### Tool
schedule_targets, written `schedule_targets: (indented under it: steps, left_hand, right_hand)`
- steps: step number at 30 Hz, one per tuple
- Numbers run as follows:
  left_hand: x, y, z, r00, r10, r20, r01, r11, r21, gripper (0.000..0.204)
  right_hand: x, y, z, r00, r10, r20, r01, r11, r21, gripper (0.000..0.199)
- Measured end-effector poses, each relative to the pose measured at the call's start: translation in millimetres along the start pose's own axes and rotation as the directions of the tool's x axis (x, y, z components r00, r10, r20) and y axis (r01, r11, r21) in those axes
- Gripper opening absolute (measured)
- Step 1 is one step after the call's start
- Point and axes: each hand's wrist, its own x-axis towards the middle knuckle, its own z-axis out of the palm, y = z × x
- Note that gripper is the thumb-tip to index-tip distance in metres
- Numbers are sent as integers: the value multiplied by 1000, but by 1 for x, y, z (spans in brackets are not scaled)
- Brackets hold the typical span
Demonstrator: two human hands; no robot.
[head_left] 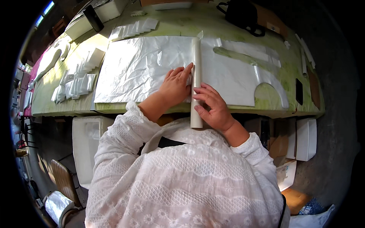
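A long pale tube [196, 68] lies lengthwise in front of me, its near end past the table edge close to my chest. My left hand [176, 85] rests flat along its left side, fingers stretched out and pointing away. On the right side, my right hand [213, 104] touches the tube with spread, slightly bent fingers and thumb; neither hand is wrapped round it. Under the left hand spreads a wrinkled, shiny whitish plastic sheet [133, 68]. Smoother plastic film [232, 79] extends to the right of the tube, with a curved strip [275, 85] at its right end.
Folded clear packets [80, 85] lie in rows at the left, with more packets [135, 28] farther back. A black cylinder [93, 18] and a black bag [241, 17] are at the back. A dark phone-like slab [299, 92] and thin tubes [304, 53] lie right. A white foam box [89, 140] stands below the table.
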Motion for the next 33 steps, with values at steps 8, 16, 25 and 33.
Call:
schedule_targets:
  steps: [8,16,25,33]
  left_hand:
    - [17,-4,-26,925,345,-157,-360,930,-74,37]
    - [-14,-1,-31,992,24,-124,-34,996,-77,44]
    - [-26,-21,-29,980,-140,-138,100,958,-268,52]
    - [-41,-36,-17,635,-248,-731,-203,860,-468,38]
  right_hand:
    - [33,8,0,960,-102,-260,77,992,-102,24]
    - [76,93,-18,960,215,-178,-279,726,-629,49]
    - [153,106,26,854,500,-143,-470,622,-626,72]
    - [119,13,68,969,-163,186,196,965,-174,50]
